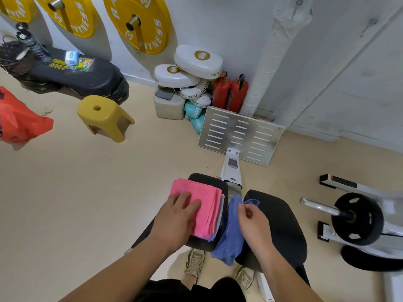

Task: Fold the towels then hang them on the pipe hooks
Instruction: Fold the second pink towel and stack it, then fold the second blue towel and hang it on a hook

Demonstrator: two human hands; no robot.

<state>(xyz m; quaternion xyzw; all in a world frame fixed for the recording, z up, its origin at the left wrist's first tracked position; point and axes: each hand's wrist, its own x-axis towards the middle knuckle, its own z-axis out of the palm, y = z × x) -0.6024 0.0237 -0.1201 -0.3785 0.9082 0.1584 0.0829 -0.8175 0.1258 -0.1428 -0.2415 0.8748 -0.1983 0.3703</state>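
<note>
Looking down from head height, we see two bare forearms reaching over a gym machine with two black pads side by side. The left hand (181,212) lies flat, fingers straight, pressing on a folded pink towel (206,216) that tops a small stack on the left pad (209,179); paler and blue edges show beneath it. The right hand (254,223) pinches the upper end of a blue towel (231,236) between thumb and fingertips.

That blue towel is the unfolded one. It lies in the gap between the left pad and the right pad (281,219), its long axis running away from us at the pinched end and drooping toward our feet at the loose end. The free length hangs just left of the right hand, so we judge that hand nearest for lifting it, with the left close enough to catch the lower end.

The floor (87,182) is beige and smooth. Against the white wall stand a wrapped white pipe (268,68), two red fire extinguishers (229,92) and yellow weight plates (139,22). A yellow stool (104,116) sits to the left, a slotted metal footplate (239,134) ahead. We cannot see any hooks on the pipe.
</note>
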